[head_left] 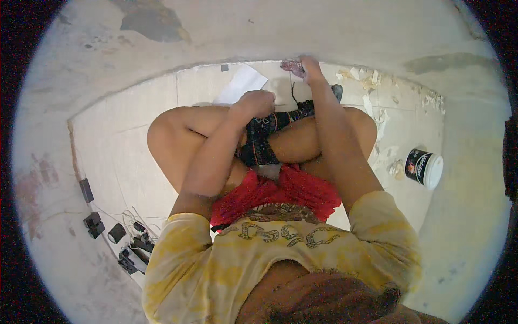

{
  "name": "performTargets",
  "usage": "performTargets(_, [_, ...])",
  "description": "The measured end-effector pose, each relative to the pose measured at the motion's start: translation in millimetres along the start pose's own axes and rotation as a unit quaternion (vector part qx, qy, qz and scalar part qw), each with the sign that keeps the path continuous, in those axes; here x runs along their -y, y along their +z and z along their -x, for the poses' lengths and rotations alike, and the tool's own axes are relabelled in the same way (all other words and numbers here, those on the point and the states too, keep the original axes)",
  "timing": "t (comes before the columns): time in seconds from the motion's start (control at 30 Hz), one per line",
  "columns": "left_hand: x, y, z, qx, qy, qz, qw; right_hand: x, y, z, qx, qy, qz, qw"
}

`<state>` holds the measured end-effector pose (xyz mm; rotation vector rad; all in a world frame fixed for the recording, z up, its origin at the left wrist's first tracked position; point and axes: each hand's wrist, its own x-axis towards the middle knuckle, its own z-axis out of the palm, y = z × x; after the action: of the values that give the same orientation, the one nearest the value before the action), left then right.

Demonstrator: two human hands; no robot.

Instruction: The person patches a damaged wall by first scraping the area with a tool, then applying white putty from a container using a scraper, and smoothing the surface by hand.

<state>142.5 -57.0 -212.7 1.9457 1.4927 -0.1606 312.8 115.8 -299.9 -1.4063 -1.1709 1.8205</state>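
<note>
My right hand reaches out to the foot of the wall, its fingers closed on a crumpled reddish-brown rag. The rag lies against the line where floor and wall meet. Nearer to me, my left hand is curled into a fist above my crossed shins, beside a dark patterned sock. Whatever that fist holds, if anything, is hidden. A white sheet of paper lies on the floor just beyond it. Between the two hands, a thin dark cord stands out against the tiles.
Peeled flakes are scattered along the wall and down the right side. A black-and-white tub is at the right. Black adapters and tangled cables lie at the left. A small grey square sits near the paper.
</note>
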Motion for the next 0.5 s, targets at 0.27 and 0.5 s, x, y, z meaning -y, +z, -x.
performTargets(0.27, [2,0,4,-0.008,0.003,-0.01,1.0,12,22,15,-0.008,0.021,-0.056,0.998])
performTargets(0.5, [-2,-11,8,0.013,-0.011,0.0,1.0,27,20,31,0.051,0.005,-0.078,0.996])
